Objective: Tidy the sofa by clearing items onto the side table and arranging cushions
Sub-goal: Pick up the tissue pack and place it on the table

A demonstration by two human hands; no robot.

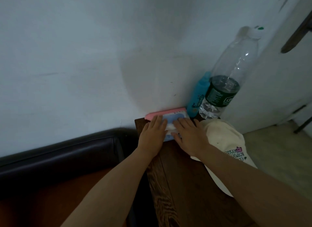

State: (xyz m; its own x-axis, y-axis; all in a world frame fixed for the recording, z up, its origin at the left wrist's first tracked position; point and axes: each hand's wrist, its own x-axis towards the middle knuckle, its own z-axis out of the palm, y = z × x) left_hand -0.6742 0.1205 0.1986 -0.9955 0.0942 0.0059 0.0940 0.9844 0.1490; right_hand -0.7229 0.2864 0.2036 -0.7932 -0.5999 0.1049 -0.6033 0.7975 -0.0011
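A pink and blue pack of wet wipes point(170, 116) lies flat at the far end of the dark wooden side table point(184, 184), against the wall. My left hand point(152, 133) rests flat on the pack's left part with straight fingers. My right hand point(190, 135) lies flat on its right part, fingers straight. A bit of white tissue point(170, 126) shows between the two hands. The dark sofa point(55, 152) with an orange seat is on the left below the wall.
A clear water bottle point(224, 91) with a green label stands in the table's far right corner, a small blue bottle point(198, 95) beside it. A cream cap point(224, 142) with printed letters lies on the table's right edge. A white door is at the right.
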